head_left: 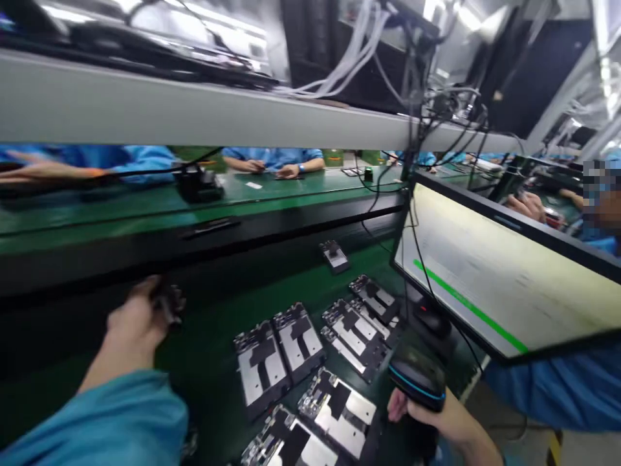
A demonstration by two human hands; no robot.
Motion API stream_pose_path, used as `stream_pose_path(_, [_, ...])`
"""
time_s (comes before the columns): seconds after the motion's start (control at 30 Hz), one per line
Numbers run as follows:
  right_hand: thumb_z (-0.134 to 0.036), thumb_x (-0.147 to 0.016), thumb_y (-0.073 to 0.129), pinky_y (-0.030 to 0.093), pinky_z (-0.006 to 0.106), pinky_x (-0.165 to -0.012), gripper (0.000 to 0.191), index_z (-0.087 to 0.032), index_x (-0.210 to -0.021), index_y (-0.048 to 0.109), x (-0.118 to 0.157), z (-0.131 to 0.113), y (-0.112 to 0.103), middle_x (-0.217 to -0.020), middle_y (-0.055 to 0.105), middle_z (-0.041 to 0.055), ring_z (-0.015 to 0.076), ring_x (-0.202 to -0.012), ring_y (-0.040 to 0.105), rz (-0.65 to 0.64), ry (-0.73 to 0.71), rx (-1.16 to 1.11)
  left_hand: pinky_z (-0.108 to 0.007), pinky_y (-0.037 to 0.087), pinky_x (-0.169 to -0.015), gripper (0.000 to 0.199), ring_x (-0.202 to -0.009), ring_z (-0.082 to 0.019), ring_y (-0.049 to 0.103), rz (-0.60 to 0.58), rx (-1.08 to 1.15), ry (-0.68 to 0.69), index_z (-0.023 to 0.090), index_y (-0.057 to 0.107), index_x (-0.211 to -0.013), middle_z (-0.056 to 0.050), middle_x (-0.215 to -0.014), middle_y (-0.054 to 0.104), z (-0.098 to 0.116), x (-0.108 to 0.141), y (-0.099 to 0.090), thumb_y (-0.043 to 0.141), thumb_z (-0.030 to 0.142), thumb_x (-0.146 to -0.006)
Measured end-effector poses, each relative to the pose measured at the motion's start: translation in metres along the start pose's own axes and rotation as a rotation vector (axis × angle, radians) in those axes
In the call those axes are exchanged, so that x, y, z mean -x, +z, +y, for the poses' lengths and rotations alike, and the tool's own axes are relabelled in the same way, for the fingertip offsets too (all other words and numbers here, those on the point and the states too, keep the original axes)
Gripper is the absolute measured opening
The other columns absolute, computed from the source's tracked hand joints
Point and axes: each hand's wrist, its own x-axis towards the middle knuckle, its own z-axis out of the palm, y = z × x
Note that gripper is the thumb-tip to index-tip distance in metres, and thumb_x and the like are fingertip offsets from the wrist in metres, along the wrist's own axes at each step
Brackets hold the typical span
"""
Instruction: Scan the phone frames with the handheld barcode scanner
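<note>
Okay, right hand [411, 409] is wrapped round the scanner [418, 377] by the bench's [294, 281] right edge; left hand [138, 316] is closed on a dark part [171, 303], too blurred to identify, toward the far edge. Phone assemblies [299, 343] lie between, boards [313, 396] exposed, some overlapping near the right edge: a low scanner swing could knock them.

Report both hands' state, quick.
Left hand: holding a dark object, too blurred to identify.
Right hand: closed, holding a scanner.
</note>
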Motion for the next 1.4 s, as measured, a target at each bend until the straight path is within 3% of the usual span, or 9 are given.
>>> stream_pose_path(0.07, [-0.050,-0.067,0.076,0.056,0.044,-0.068,0.012,-0.039,-0.069,0.077,-0.010,-0.002,0.011,-0.063,0.073,-0.0028,0.0255,-0.057,0.072,-0.091,-0.011,-0.061,-0.040,0.063,-0.068,0.047,-0.056,-0.013,0.066,0.133,0.237,-0.071,0.022,0.065,-0.080,0.008,-0.066,0.071,0.007,0.019,0.014,0.034,0.055,-0.091])
stream_pose_path(0.13, [-0.048,-0.066,0.077,0.051,0.035,-0.054,0.018,-0.032,-0.058,0.073,-0.021,-0.003,0.024,-0.047,0.063,-0.0044,0.0176,-0.038,0.059,-0.144,-0.011,-0.130,-0.033,0.065,-0.073,0.035,-0.081,-0.013,0.071,0.218,0.492,-0.183,0.038,0.069,-0.091,0.014,-0.088,0.076,0.017,0.050,0.043,0.041,0.058,-0.088])
stream_pose_path(0.27, [-0.047,-0.069,0.074,0.041,0.025,-0.039,0.028,-0.026,-0.053,0.066,-0.030,-0.005,0.050,-0.040,0.055,-0.0054,0.0124,-0.031,0.047,-0.265,0.019,-0.237,-0.030,0.060,-0.076,0.041,-0.109,-0.017,0.062,0.056,0.824,-0.216,0.042,0.064,-0.117,0.011,-0.123,0.068,0.041,0.110,0.125,0.050,0.063,-0.084])
stream_pose_path(0.43, [-0.049,-0.070,0.072,0.041,0.024,-0.037,0.027,-0.026,-0.058,0.066,-0.012,-0.005,0.056,-0.047,0.055,-0.0053,0.0101,-0.033,0.043,-0.284,0.039,-0.333,-0.024,0.055,-0.069,0.076,-0.087,-0.015,0.061,-0.054,1.238,-0.331,0.030,0.051,-0.138,-0.006,-0.115,0.065,0.058,0.159,0.195,0.075,0.059,-0.072])
stream_pose_path(0.63, [-0.048,-0.067,0.076,0.038,0.024,-0.036,0.026,-0.025,-0.062,0.064,0.020,0.000,0.051,-0.052,0.053,-0.0051,0.0081,-0.032,0.039,-0.262,0.056,-0.418,-0.021,0.054,-0.063,0.048,-0.071,-0.010,0.056,-0.055,1.284,-0.541,0.024,0.060,-0.122,-0.004,-0.090,0.060,0.051,0.181,0.232,0.055,0.060,-0.089])
stream_pose_path(0.8, [-0.042,-0.077,0.075,0.038,0.022,-0.040,0.024,-0.022,-0.068,0.064,0.040,-0.002,0.049,-0.058,0.053,-0.0041,0.0067,-0.038,0.041,-0.281,0.085,-0.478,-0.012,0.050,-0.056,0.045,-0.065,-0.006,0.053,-0.015,1.412,-0.610,0.015,0.060,-0.104,-0.002,-0.080,0.050,0.040,0.181,0.240,0.046,0.056,-0.095])
stream_pose_path(0.93, [-0.042,-0.083,0.070,0.040,0.019,-0.041,0.027,-0.019,-0.075,0.060,0.042,-0.005,0.046,-0.062,0.053,-0.0043,0.0047,-0.039,0.039,-0.316,0.122,-0.516,-0.006,0.040,-0.042,0.037,-0.052,-0.002,0.044,-0.020,1.452,-0.695,0.014,0.056,-0.091,0.001,-0.075,0.045,0.028,0.182,0.226,0.044,0.048,-0.098])
stream_pose_path(1.17, [-0.043,-0.086,0.067,0.039,0.018,-0.038,0.028,-0.017,-0.083,0.059,0.031,-0.001,0.059,-0.064,0.052,-0.0049,0.0032,-0.036,0.036,-0.438,0.191,-0.567,-0.007,0.037,-0.039,0.044,-0.049,-0.001,0.040,-0.066,1.436,-0.621,0.013,0.058,-0.101,0.001,-0.077,0.048,0.020,0.181,0.196,0.039,0.053,-0.099])
stream_pose_path(1.4, [-0.044,-0.086,0.067,0.042,0.024,-0.046,0.028,-0.017,-0.092,0.065,0.030,-0.014,0.069,-0.074,0.064,0.0023,0.0079,-0.043,0.048,-0.338,0.151,-0.358,-0.012,0.043,-0.044,0.033,-0.052,-0.005,0.049,0.170,1.020,-0.610,0.014,0.062,-0.094,0.000,-0.073,0.057,0.003,0.181,0.173,0.073,0.043,-0.081])
